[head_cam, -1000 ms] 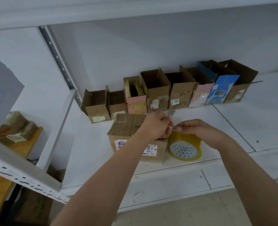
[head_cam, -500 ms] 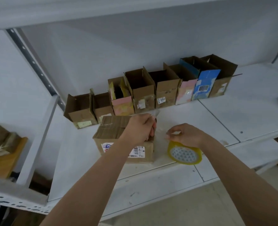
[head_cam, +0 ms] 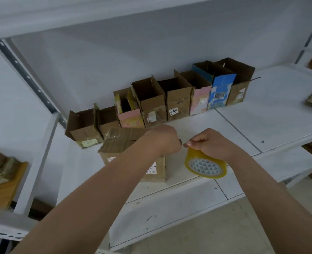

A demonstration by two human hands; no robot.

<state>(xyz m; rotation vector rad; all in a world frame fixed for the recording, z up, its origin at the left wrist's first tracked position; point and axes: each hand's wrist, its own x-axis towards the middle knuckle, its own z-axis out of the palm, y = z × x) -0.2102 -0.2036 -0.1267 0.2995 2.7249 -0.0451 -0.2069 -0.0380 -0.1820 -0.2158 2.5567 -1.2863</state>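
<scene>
Right hand (head_cam: 212,143), gripping tape roll (head_cam: 205,166), now nearer left hand (head_cam: 161,140).

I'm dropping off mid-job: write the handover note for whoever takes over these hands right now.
Left hand: curled in a fist over the closed brown cardboard box. A small dark tip shows at its edge, but what it grips is hidden.
Right hand: grips the yellow roll of clear packing tape from above, tilted, right of the box, with thumb and forefinger pinched toward the other hand.
The box sits on the white metal shelf, in front of a row of open cardboard boxes.
Done: top flaps folded shut.
Left, probably: draw tape across the top seam, cut it, press it down.
</scene>
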